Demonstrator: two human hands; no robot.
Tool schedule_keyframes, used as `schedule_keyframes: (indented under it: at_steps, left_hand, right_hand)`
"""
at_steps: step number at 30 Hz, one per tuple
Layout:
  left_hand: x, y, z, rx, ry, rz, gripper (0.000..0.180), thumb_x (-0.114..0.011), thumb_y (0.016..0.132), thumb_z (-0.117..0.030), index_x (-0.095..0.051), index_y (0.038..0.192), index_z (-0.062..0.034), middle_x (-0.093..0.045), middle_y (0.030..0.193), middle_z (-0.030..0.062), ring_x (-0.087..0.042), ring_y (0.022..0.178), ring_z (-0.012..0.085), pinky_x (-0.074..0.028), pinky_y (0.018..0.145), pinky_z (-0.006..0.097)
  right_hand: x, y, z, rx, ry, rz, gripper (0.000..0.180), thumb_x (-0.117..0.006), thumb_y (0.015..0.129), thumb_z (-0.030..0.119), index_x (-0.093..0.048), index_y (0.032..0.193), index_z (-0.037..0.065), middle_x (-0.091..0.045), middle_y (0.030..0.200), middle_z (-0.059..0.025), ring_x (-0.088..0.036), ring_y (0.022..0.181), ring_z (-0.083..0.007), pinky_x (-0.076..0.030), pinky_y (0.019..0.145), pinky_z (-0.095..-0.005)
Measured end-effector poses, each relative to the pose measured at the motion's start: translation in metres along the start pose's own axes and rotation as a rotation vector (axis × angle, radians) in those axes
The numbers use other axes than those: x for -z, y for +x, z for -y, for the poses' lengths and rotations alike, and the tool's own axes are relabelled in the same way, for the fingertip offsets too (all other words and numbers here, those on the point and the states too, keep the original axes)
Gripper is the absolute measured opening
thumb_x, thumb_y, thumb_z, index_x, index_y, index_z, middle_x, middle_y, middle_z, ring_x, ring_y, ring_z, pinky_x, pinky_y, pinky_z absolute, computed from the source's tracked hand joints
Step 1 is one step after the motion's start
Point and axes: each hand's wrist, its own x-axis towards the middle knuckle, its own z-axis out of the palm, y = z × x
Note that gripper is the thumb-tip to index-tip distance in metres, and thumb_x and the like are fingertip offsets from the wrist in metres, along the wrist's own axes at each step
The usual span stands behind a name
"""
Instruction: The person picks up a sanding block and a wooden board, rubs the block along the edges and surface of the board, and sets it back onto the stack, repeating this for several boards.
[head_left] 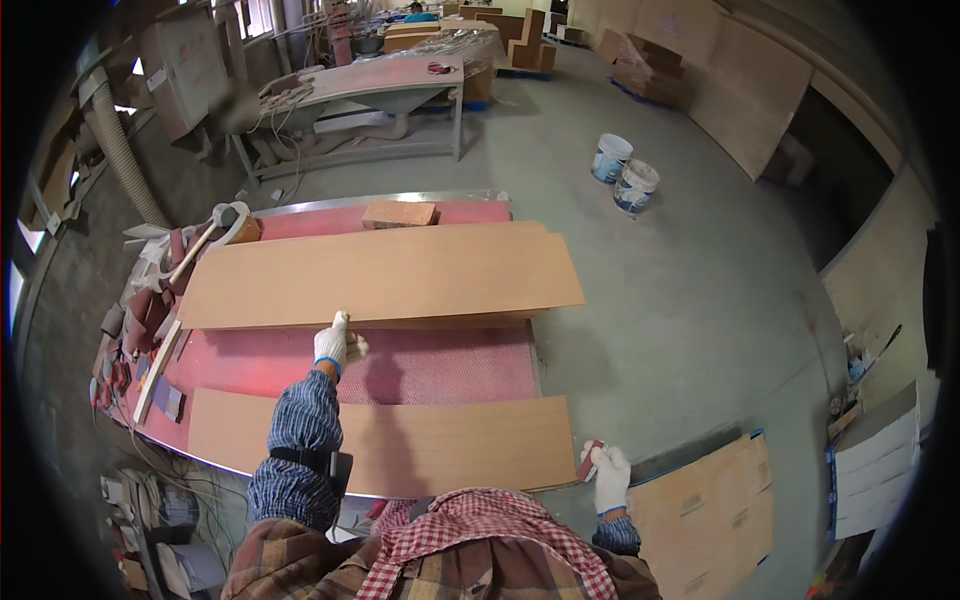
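Note:
A long light-brown wooden panel [380, 268] lies across a red-topped table, with another board edge showing just beneath its near side. My left hand [332, 343], in a white knit glove, reaches to that near edge. Its fingertips touch the edge, and the thumb stands apart over the red surface. Closer to me is a second wooden panel [460, 447], flat along the table's front. Beside its right end, my gloved right hand [609, 474] is closed around a small reddish-brown sanding block [590, 458].
Worn sandpaper pieces [150, 315] and a wooden strip [157, 372] crowd the red table's [470, 362] left side. A brick-like block [399, 214] sits behind the far panel. Two buckets [635, 187] stand on the floor to the right. Flat cardboard [705, 515] lies at lower right.

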Motion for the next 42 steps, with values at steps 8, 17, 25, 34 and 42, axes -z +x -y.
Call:
schedule_keyframes:
  at_steps: [8, 17, 25, 34, 42]
  left_hand:
    - [0.161, -0.033, 0.183, -0.871, 1.567, 0.562, 0.025, -0.062, 0.085, -0.025, -0.062, 0.101, -0.0061, -0.067, 0.073, 0.0133, -0.067, 0.063, 0.0288, -0.054, 0.057, 0.042]
    - [0.168, -0.166, 0.159, -0.096, 0.867, -0.112, 0.039, -0.067, 0.086, -0.040, -0.067, 0.096, -0.0016, -0.069, 0.079, 0.0138, -0.069, 0.071, 0.0306, -0.057, 0.068, 0.041]
    - [0.128, -0.100, 0.070, -0.967, 1.528, 0.172, 0.084, -0.069, 0.077, -0.060, -0.044, 0.138, -0.0087, -0.042, 0.144, 0.0188, -0.042, 0.131, 0.0398, -0.035, 0.106, 0.054]
    - [0.118, -0.072, -0.046, -0.034, 1.695, 0.870, 0.087, -0.073, 0.071, -0.063, -0.051, 0.137, -0.0090, -0.065, 0.121, 0.0176, -0.060, 0.115, 0.0346, -0.048, 0.097, 0.041]
    - [0.152, -0.139, -0.035, -0.483, 1.810, 0.835, 0.045, -0.075, 0.075, -0.047, -0.061, 0.097, -0.0109, -0.067, 0.091, 0.0147, -0.065, 0.090, 0.0368, -0.050, 0.073, 0.045]
  right_hand:
    - [-0.026, 0.114, -0.061, -0.189, 0.089, 0.204, 0.010, -0.065, 0.088, 0.013, -0.061, 0.089, 0.004, -0.063, 0.086, -0.0056, -0.059, 0.073, -0.0153, -0.047, 0.065, -0.0287]
    - [-0.062, 0.149, -0.054, -0.308, 0.075, 0.453, 0.012, -0.065, 0.086, 0.015, -0.062, 0.082, 0.004, -0.061, 0.080, -0.0049, -0.059, 0.073, -0.0174, -0.047, 0.064, -0.0345]
    - [-0.082, 0.106, -0.004, 0.061, -0.033, 0.130, 0.009, -0.063, 0.083, 0.010, -0.058, 0.078, 0.005, -0.056, 0.076, -0.0008, -0.054, 0.067, -0.0126, -0.043, 0.061, -0.0292]
    - [-0.063, 0.031, 0.051, 0.266, 0.095, 0.216, 0.010, -0.065, 0.084, 0.013, -0.059, 0.084, 0.005, -0.059, 0.076, -0.0003, -0.056, 0.065, -0.0109, -0.047, 0.060, -0.0258]
    - [-0.065, 0.045, 0.051, 0.258, 0.179, 0.341, 0.031, -0.069, 0.082, 0.023, -0.065, 0.101, -0.001, -0.064, 0.083, -0.0023, -0.060, 0.072, -0.0113, -0.049, 0.066, -0.0244]
